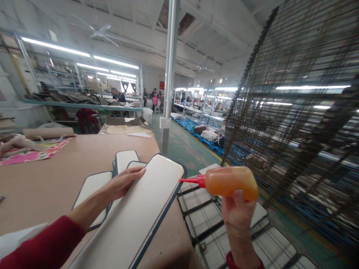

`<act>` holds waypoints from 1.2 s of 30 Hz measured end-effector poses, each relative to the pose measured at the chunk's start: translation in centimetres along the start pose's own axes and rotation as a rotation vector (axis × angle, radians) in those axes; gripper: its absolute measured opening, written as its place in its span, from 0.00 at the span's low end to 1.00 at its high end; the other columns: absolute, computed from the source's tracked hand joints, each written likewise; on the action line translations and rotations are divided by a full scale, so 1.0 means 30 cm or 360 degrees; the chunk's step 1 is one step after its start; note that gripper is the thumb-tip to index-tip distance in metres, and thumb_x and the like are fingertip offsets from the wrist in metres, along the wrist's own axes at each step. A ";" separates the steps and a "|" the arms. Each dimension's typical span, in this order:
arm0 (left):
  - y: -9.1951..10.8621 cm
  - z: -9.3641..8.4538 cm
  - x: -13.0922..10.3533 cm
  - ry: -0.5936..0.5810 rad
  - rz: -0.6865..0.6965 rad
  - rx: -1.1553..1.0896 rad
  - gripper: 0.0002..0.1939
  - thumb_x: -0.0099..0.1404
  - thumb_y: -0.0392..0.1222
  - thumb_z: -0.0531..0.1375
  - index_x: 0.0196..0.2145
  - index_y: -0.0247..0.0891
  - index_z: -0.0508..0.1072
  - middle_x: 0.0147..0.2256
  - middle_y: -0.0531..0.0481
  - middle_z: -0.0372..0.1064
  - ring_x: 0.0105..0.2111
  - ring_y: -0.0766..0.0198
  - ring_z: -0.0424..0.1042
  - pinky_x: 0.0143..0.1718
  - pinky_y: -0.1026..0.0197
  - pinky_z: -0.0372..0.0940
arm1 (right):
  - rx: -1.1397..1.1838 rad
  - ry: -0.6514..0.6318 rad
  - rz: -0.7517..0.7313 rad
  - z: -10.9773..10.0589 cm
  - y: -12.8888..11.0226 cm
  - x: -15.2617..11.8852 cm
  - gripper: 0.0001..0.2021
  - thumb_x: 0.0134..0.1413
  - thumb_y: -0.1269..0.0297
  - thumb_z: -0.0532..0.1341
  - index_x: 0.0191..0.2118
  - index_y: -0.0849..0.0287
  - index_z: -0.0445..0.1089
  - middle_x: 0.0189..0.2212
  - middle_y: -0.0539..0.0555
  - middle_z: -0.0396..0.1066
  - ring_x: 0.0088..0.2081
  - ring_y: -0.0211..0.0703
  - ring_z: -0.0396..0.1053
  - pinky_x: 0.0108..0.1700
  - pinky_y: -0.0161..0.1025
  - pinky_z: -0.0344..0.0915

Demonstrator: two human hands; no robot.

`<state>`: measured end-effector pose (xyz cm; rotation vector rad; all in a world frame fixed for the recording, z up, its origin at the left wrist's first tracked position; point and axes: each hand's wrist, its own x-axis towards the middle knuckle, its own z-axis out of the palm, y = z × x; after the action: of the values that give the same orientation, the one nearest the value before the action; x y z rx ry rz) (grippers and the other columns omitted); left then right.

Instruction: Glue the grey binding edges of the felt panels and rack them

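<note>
A long white panel with a dark blue edge (148, 201) slants across the front of the table, its rounded end pointing away from me. My left hand (129, 181) grips its left side, fingertips on the white face and thumb side hidden. In my right hand (238, 209) is a squeeze bottle of amber glue (231, 181), tipped on its side. Its red nozzle tip touches or nearly touches the panel's right edge near the rounded end. More white panels (94, 188) lie overlapping on the table beneath and beyond my left hand.
The brown tabletop (30, 186) carries flowered fabric (42, 149) at the left. To the right, a wire rack (209, 228) holds several white panels, and a tall wire rack (280, 93) leans above the green floor. A metal post (169, 67) rises beyond the table. People work farther back.
</note>
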<state>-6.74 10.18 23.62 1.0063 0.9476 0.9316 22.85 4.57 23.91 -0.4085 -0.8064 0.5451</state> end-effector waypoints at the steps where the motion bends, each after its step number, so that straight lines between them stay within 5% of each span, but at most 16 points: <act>1: -0.003 -0.001 0.000 -0.0004 -0.0001 -0.0007 0.20 0.52 0.46 0.67 0.41 0.37 0.73 0.30 0.49 0.75 0.26 0.62 0.73 0.24 0.65 0.67 | -0.0007 -0.0006 0.0003 0.001 0.003 0.000 0.21 0.42 0.63 0.67 0.45 0.59 0.68 0.41 0.55 0.72 0.43 0.48 0.71 0.47 0.48 0.68; 11: -0.025 -0.021 0.000 0.0039 -0.0002 -0.0039 0.18 0.49 0.47 0.69 0.33 0.37 0.70 0.25 0.53 0.72 0.22 0.65 0.70 0.21 0.67 0.65 | -0.0104 -0.0025 0.0111 -0.003 0.037 -0.003 0.27 0.40 0.60 0.67 0.50 0.56 0.66 0.43 0.57 0.72 0.40 0.49 0.71 0.51 0.57 0.62; 28: -0.013 -0.012 0.017 0.0213 -0.0048 -0.0098 0.12 0.52 0.42 0.67 0.28 0.37 0.67 0.22 0.53 0.71 0.21 0.64 0.71 0.21 0.65 0.66 | 0.0061 -0.0164 0.0438 0.037 0.063 -0.004 0.24 0.38 0.59 0.69 0.45 0.55 0.69 0.35 0.54 0.74 0.36 0.47 0.71 0.43 0.50 0.68; 36: 0.004 -0.036 0.055 0.0197 -0.0029 -0.0084 0.12 0.53 0.41 0.66 0.29 0.36 0.66 0.22 0.52 0.70 0.20 0.64 0.70 0.22 0.64 0.67 | -0.0011 -0.0219 0.0510 0.044 0.060 -0.007 0.27 0.37 0.56 0.69 0.48 0.54 0.68 0.40 0.57 0.73 0.37 0.50 0.72 0.48 0.60 0.64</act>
<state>-7.26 12.01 23.14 0.9020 1.0282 1.0078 21.20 6.04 23.66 -0.5150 -0.8804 0.8760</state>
